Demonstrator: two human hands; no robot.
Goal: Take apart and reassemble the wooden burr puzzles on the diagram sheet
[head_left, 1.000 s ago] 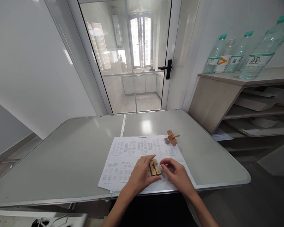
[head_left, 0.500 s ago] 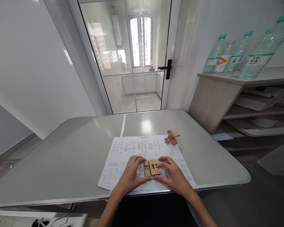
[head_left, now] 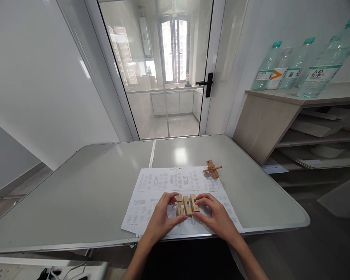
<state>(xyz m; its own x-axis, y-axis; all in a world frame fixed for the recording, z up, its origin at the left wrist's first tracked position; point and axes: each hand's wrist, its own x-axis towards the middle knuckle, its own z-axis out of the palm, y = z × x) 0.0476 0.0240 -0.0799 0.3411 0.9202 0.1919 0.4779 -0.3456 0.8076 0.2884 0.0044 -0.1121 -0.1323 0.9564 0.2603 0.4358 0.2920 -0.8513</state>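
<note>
Right hand [head_left: 217,214] half-curled, fingertips and thumb on right block [head_left: 194,203]. Left hand [head_left: 162,215] half-open around left block [head_left: 180,205]; firm grip or light touch, cannot tell. Hands bracket row, probably keeping pieces aligned. Middle block [head_left: 187,206] between them. All three on printed sheet [head_left: 151,182], long axes running roughly away from me, middle block's notch facing right. Crossed wooden piece [head_left: 212,169] beyond, at sheet's far right corner.

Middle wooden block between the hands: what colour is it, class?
The middle wooden block is light yellowish-brown, shown best in the head view.
</note>
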